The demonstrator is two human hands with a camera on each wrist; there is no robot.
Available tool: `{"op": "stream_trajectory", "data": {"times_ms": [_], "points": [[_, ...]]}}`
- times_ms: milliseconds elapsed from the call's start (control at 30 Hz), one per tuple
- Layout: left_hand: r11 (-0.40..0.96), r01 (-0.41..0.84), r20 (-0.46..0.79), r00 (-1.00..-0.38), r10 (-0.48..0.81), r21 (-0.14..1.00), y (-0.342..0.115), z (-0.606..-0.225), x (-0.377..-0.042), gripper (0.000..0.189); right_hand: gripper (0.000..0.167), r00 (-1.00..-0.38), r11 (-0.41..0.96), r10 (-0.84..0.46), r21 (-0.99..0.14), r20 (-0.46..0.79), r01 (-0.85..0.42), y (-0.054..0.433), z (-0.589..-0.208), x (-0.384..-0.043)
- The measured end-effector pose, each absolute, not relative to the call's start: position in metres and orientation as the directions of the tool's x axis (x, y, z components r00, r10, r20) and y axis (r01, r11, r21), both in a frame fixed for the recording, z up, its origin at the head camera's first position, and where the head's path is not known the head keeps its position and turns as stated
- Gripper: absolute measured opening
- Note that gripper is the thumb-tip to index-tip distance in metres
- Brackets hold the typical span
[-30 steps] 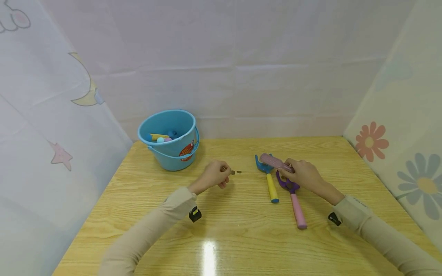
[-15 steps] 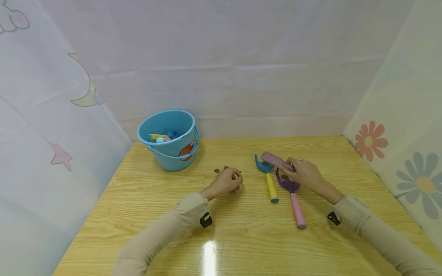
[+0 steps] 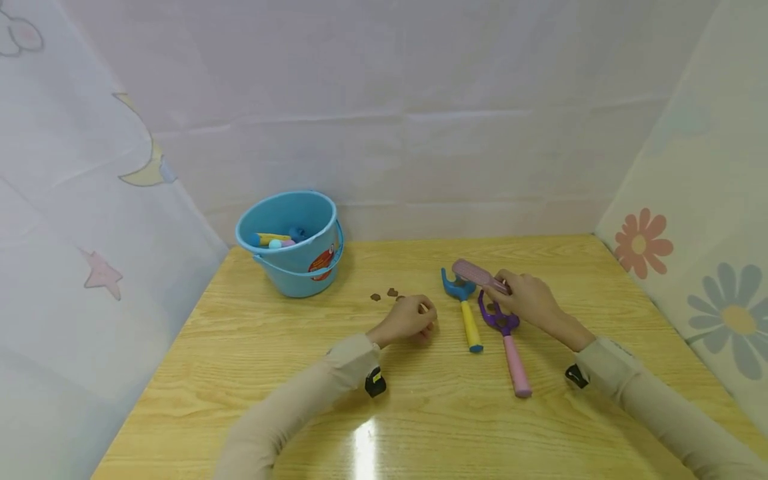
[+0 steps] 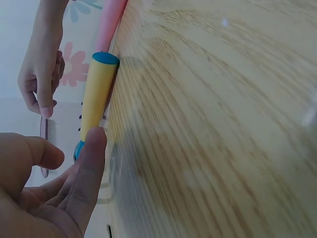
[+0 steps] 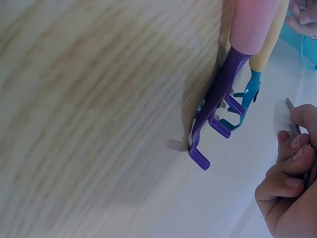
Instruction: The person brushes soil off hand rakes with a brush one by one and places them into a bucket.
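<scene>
My left hand [image 3: 408, 319] hovers low over the table with its fingers loosely bent, thumb and forefinger apart; the left wrist view shows nothing between them. Small brown flakes [image 3: 375, 297] lie just beyond it. My right hand [image 3: 527, 300] grips the handle of a mauve paddle-shaped tool [image 3: 474, 272] with a textured face, held above two toy rakes. One rake has a blue head and yellow handle [image 3: 471, 328]. The other has a purple pronged head [image 5: 218, 104] and pink handle [image 3: 517, 367]. Brown bits show at both rake heads, partly hidden by the tool.
A light blue bucket [image 3: 300, 277] with its handle hanging down stands at the back left of the wooden table [image 3: 288, 427]. Inside are a yellow-handled item [image 3: 270, 238] and other coloured pieces. Printed cloth [image 3: 384, 133] walls off the back and both sides.
My left hand has moved right and slightly nearer, uncovering brown flakes behind it. My right hand stays almost still, the mauve tool's far end tilting up slightly.
</scene>
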State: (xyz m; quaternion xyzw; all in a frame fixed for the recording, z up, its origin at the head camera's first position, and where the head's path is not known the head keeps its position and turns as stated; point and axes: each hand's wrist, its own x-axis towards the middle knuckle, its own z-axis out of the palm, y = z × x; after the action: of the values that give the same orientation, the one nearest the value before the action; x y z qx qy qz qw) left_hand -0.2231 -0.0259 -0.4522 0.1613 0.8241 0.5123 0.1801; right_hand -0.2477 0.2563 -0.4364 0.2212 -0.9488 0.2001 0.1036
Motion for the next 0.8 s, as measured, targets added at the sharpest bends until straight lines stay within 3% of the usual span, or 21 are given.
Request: {"op": "stream_trajectory", "data": {"times_ms": [533, 800], "points": [[0.38, 0.017, -0.159, -0.89, 0.428, 0.925, 0.006, -0.457, -0.229, 0.026, 0.03, -0.884, 0.832, -0.374, -0.32, 0.279, -0.453, 0.257, -0.44, -0.25], [0.304, -0.102, -0.22, -0.896, 0.385, 0.947, 0.014, -0.46, -0.23, 0.021, 0.03, -0.896, 0.821, -0.37, -0.366, 0.244, -0.438, 0.256, -0.442, -0.25]]}}
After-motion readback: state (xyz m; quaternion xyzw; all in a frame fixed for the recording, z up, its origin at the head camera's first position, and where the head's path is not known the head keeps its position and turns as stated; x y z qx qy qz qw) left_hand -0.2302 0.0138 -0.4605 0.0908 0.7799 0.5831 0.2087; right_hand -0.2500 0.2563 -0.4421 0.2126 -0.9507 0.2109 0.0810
